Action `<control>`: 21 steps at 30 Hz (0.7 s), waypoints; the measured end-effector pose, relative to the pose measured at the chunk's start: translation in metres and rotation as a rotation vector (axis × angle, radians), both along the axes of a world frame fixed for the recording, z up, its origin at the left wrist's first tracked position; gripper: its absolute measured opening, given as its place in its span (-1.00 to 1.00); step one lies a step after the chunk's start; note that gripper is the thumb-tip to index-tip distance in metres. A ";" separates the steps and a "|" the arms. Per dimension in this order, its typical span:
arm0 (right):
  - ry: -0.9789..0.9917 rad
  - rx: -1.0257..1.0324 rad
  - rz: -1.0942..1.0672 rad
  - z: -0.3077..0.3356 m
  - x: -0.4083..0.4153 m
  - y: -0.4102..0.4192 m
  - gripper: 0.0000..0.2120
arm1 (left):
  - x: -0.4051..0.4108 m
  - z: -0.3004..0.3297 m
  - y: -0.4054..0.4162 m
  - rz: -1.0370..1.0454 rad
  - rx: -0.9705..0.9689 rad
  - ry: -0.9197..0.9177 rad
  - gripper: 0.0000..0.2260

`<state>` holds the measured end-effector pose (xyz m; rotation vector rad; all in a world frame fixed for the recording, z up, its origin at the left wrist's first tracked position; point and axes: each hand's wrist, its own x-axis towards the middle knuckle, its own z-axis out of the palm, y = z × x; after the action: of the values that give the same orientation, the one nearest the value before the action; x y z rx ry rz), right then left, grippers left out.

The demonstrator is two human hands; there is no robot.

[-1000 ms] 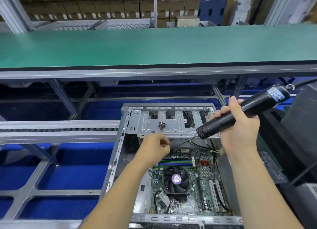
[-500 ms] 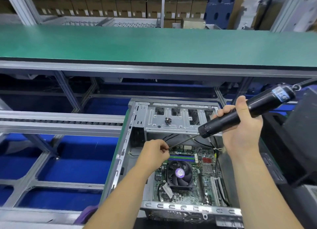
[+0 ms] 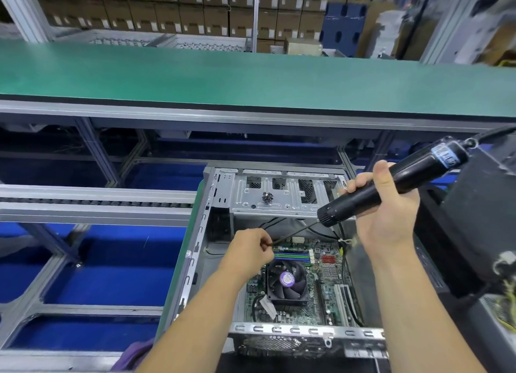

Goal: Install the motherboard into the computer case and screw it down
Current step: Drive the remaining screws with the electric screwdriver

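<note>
An open grey computer case (image 3: 195, 233) lies in front of me with the green motherboard (image 3: 324, 283) inside, a black CPU fan (image 3: 287, 282) on it. My right hand (image 3: 388, 213) grips a black electric screwdriver (image 3: 391, 183), tilted down to the left over the case. Its thin bit (image 3: 296, 231) reaches to my left hand (image 3: 251, 250), whose fingertips pinch the bit's tip above the board's upper left part. Whether a screw sits at the tip is hidden by the fingers. A small cluster of screws (image 3: 267, 197) sits on the case's metal drive bracket (image 3: 279, 202).
A green conveyor belt (image 3: 251, 79) runs across behind the case. Grey aluminium rails (image 3: 95, 205) and blue panels (image 3: 106, 269) lie to the left. A dark box (image 3: 480, 219) stands at the right, close to the screwdriver's cable end. Cardboard boxes (image 3: 167, 12) are stacked far back.
The view shifted, so the case now sits further right and lower. Both hands hold the same pose, with the left hand still at the bit tip, slightly lower over the board.
</note>
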<state>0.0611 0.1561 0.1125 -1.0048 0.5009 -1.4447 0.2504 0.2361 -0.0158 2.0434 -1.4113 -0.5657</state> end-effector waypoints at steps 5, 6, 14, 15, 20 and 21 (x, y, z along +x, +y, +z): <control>0.082 -0.091 0.104 0.002 0.002 0.007 -0.61 | -0.007 0.001 -0.002 -0.147 0.069 -0.111 -0.91; 0.109 -0.113 0.124 0.003 0.003 0.008 -0.55 | -0.009 0.002 -0.003 -0.175 0.077 -0.132 -0.93; 0.315 -0.223 0.088 0.027 -0.005 0.004 -0.51 | -0.045 0.019 -0.034 -0.342 0.082 -0.226 -0.94; 0.334 -0.222 0.080 0.026 -0.007 0.002 -0.47 | -0.051 0.018 -0.038 -0.351 0.082 -0.245 -0.94; 0.356 -0.139 0.035 0.012 -0.019 -0.008 -0.42 | -0.065 0.004 -0.048 -0.405 0.055 -0.399 -0.80; 0.366 -0.135 0.024 0.011 -0.020 -0.009 -0.46 | -0.065 0.002 -0.050 -0.408 0.052 -0.414 -0.79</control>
<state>0.0410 0.1471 0.1231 -1.3909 0.6577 -1.2895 0.1854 0.1865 -0.0138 1.9956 -2.1043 -0.3503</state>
